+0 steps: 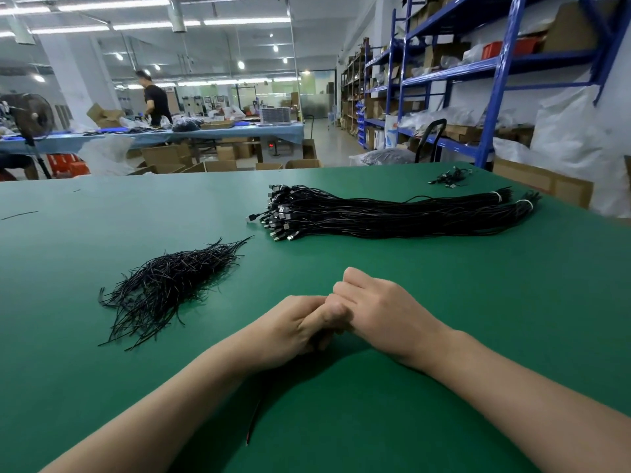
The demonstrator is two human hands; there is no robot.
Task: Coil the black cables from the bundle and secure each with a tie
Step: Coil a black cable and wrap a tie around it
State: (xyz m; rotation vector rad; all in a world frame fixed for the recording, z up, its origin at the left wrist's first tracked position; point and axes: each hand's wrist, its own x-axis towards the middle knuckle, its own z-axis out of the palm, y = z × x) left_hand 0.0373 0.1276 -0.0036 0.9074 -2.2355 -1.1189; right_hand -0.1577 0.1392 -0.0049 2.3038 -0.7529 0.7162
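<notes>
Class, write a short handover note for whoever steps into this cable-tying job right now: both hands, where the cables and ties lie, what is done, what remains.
Left hand and right hand: pressed together over the near table, fingers curled; whether they hold anything is hidden. A thin dark cable runs under the left forearm.
Cable bundle: ahead and to the right on the green table, plugs pointing left, far end banded.
Ties: loose pile ahead and to the left.
Done: no finished coil plainly shows; the small black heap at the far edge is too small to tell.
Left: seemingly the whole bundle.
</notes>
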